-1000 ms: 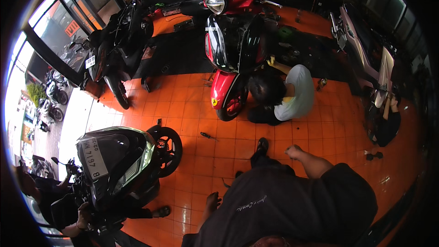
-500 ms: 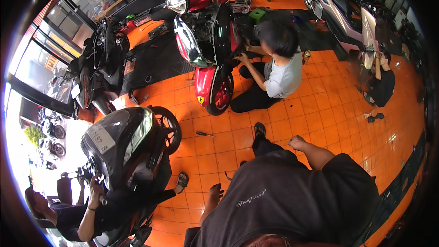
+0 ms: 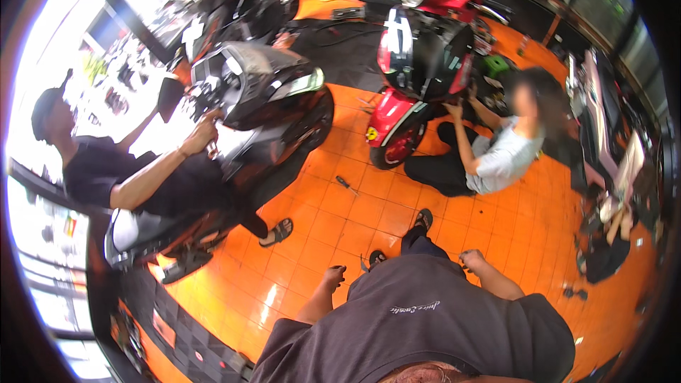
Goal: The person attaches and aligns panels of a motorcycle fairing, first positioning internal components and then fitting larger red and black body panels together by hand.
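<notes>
My left hand (image 3: 334,276) hangs beside my dark shirt, its fingers loosely bent and a little apart, with nothing seen in it. On the other side, my right hand (image 3: 471,260) hangs with its fingers curled in, and I make out nothing in its grip. Neither hand touches anything around it. A screwdriver (image 3: 345,183) lies on the orange tiles ahead, well out of reach of both hands. My sandalled feet (image 3: 423,219) show below the shirt, one in front of the other.
At left a person in black straddles a dark scooter (image 3: 269,85), gripping its handlebar. Ahead, a person in a grey shirt (image 3: 507,159) sits on the floor working at a red scooter (image 3: 397,117). A pink scooter (image 3: 596,117) stands far right, with another person crouching beside it.
My view has swung left, so the scooters and people appear farther right. The person on the dark scooter is now seen more fully. Both my hands still hang at my sides.
</notes>
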`<state>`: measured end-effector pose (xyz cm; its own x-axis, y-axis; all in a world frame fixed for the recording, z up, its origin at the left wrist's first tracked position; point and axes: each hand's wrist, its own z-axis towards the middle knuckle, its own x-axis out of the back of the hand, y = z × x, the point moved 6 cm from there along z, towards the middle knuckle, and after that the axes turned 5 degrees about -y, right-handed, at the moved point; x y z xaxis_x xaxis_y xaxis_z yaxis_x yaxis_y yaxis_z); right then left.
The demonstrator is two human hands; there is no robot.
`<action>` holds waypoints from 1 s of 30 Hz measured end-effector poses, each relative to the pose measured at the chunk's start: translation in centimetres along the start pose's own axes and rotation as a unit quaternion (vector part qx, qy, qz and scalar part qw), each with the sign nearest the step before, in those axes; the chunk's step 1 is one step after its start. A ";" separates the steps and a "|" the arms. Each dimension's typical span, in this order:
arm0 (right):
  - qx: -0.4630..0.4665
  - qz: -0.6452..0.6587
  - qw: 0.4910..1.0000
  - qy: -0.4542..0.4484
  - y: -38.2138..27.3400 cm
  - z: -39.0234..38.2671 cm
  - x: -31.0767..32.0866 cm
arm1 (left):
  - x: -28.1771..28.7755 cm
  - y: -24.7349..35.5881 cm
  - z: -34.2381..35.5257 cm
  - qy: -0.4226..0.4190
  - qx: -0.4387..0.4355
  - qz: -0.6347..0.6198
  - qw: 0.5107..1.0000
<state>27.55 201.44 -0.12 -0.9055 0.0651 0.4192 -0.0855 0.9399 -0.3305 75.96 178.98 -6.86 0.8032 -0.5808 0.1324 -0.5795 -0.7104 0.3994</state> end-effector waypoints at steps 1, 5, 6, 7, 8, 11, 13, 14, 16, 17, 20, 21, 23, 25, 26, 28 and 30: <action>-0.001 -0.013 1.000 -0.004 -1.6 -0.7 -0.3 | 0.5 -0.8 -0.1 0.011 0.002 -0.008 1.000; -0.013 -0.049 0.999 -0.017 -3.9 -0.3 -0.4 | 0.2 -3.6 -1.5 0.025 0.007 -0.041 0.999; -0.009 -0.067 0.998 -0.016 -4.8 -0.1 -0.5 | 0.2 -4.7 -1.6 0.027 0.015 -0.049 0.998; -0.004 -0.083 0.996 -0.015 -5.7 0.1 -0.6 | 0.1 -6.0 -1.6 0.030 0.024 -0.056 0.998; -0.003 -0.097 0.995 -0.012 -6.2 0.1 -0.6 | -0.2 -7.3 -1.7 0.029 0.032 -0.060 0.997; 0.046 -0.121 0.991 -0.016 -8.0 2.0 -1.1 | -0.7 -10.4 -2.3 0.034 0.052 -0.077 0.995; 0.057 -0.128 0.990 -0.033 -10.5 1.4 -1.5 | -1.1 -12.0 -2.8 0.039 0.067 -0.101 0.992; 0.058 -0.129 0.989 -0.038 -11.4 1.0 -1.3 | -1.6 -12.6 -2.9 0.036 0.075 -0.109 0.991; 0.101 -0.153 0.983 -0.032 -11.9 2.1 -1.2 | -2.3 -13.1 -2.7 0.031 0.086 -0.115 0.989; 0.105 -0.157 0.981 -0.038 -12.6 2.1 -1.3 | -2.6 -13.8 -2.6 0.037 0.092 -0.128 0.987; 0.111 -0.139 0.984 -0.031 -11.7 2.5 -0.5 | -3.0 -12.4 -2.9 0.045 0.082 -0.121 0.988; 0.117 -0.129 0.984 -0.025 -11.4 2.7 -0.1 | -3.0 -11.4 -2.9 0.050 0.071 -0.114 0.990; 0.080 -0.127 0.988 -0.021 -10.3 2.6 0.8 | -3.1 -10.0 -2.4 0.039 0.064 -0.108 0.991; 0.052 -0.119 0.991 -0.023 -9.7 1.8 1.8 | -3.0 -8.4 -1.9 0.032 0.054 -0.090 0.994; 0.040 -0.110 0.993 -0.026 -9.5 0.9 2.2 | -2.9 -7.7 -1.4 0.027 0.059 -0.079 0.995; 0.023 -0.097 0.995 -0.019 -8.3 0.7 2.9 | -3.0 -6.7 -0.3 0.018 0.069 -0.052 0.996; 0.014 -0.080 0.997 0.009 -6.3 1.5 4.1 | -3.1 -5.4 1.4 0.009 0.077 -0.029 0.997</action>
<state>23.80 195.28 2.41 -0.8722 -0.0778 0.4829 -0.2395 0.9288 -0.2828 76.41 184.04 -10.65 0.8375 -0.5310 0.1290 -0.5452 -0.7958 0.2636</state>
